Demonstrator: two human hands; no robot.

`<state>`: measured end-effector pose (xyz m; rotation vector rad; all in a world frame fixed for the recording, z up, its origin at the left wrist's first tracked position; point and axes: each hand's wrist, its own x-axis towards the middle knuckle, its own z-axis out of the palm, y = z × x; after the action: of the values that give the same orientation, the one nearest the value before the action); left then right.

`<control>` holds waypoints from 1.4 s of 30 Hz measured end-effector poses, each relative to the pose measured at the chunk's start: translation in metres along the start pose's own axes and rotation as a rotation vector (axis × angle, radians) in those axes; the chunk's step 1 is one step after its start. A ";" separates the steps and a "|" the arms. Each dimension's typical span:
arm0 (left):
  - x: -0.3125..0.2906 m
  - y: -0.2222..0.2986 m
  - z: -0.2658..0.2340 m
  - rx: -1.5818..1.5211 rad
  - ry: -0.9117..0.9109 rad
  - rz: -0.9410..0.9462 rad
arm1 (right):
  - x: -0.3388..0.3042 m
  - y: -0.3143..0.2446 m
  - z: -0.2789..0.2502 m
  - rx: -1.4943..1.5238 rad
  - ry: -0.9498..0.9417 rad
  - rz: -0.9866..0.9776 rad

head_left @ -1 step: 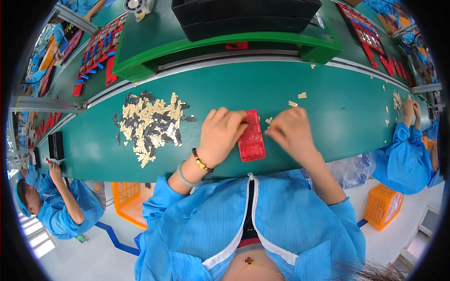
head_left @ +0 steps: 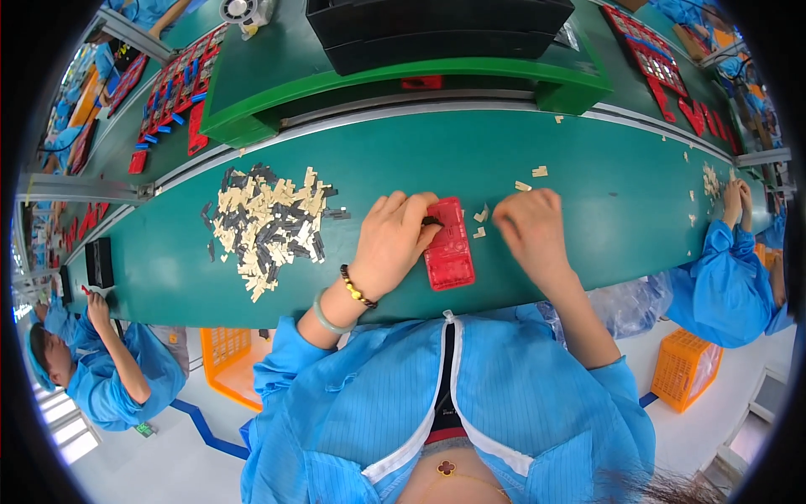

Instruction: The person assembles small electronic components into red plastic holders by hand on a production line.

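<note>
A red plastic case [head_left: 451, 252], oblong with a shallow recess, lies on the green table in front of me. My left hand [head_left: 390, 235] is at its upper left edge, thumb and forefinger pinched around a small black strip [head_left: 432, 221]. Right of the case, apart from it, is my right hand [head_left: 533, 235] with its fingers curled in; whatever they hold, if anything, is hidden. A few cream strips [head_left: 479, 233] lie between the case and that hand.
A heap of mixed cream and black strips [head_left: 269, 218] spreads on the left. More cream strips [head_left: 539, 171] lie farther right. A green-edged shelf [head_left: 403, 71] bearing a black bin [head_left: 441, 34] stands at the back. Co-workers sit at both sides.
My right hand has drawn away from the case to the right, uncovering a cream strip. My left fingers have shifted slightly left, and the black strip between them now shows.
</note>
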<state>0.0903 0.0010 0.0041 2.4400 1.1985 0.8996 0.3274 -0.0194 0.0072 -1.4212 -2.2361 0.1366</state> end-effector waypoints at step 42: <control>-0.044 0.015 0.038 0.136 -0.139 0.083 | 0.053 0.002 0.051 0.838 -0.410 0.612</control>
<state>0.1033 -0.0415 -0.0354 2.6285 1.1509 0.6768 0.2882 0.0367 -0.0197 -1.5691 -1.5614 1.4756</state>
